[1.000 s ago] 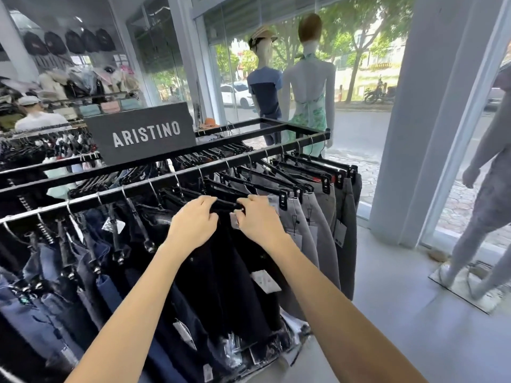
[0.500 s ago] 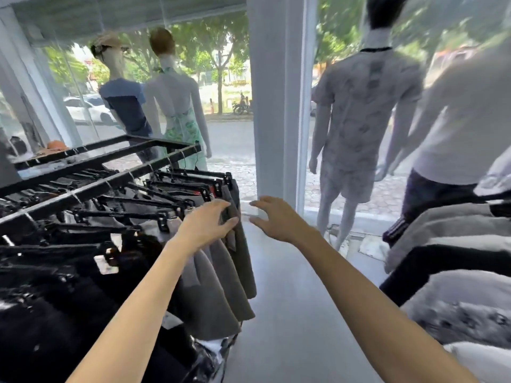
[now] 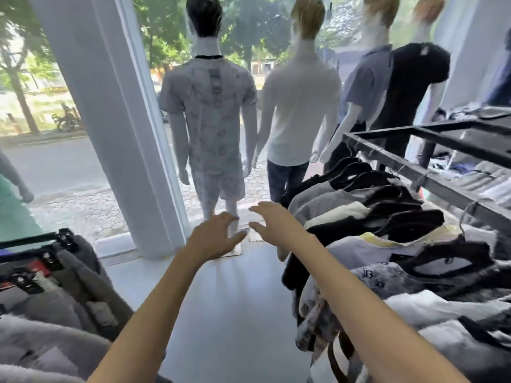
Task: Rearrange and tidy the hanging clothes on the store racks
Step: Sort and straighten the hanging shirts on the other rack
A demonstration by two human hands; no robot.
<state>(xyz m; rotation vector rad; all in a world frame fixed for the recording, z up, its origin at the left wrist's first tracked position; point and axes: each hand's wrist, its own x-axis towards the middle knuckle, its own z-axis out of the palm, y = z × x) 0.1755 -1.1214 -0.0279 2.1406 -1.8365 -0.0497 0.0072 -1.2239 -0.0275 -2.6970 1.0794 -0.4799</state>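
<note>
Both hands empty, out in front over the aisle floor (image 3: 221,299), gripping nothing. Left hand (image 3: 214,234) has fingers loosely spread and slightly bent; right hand (image 3: 272,221) is flat, fingers extended, just left of the shirts (image 3: 387,244) hanging on the black rack (image 3: 431,172) at right, not touching them. Grey trousers (image 3: 69,299) hang on clip hangers (image 3: 41,261) at lower left, well apart from both hands. Four mannequins (image 3: 210,111) stand at the window ahead, beside a white pillar (image 3: 105,120).
</note>
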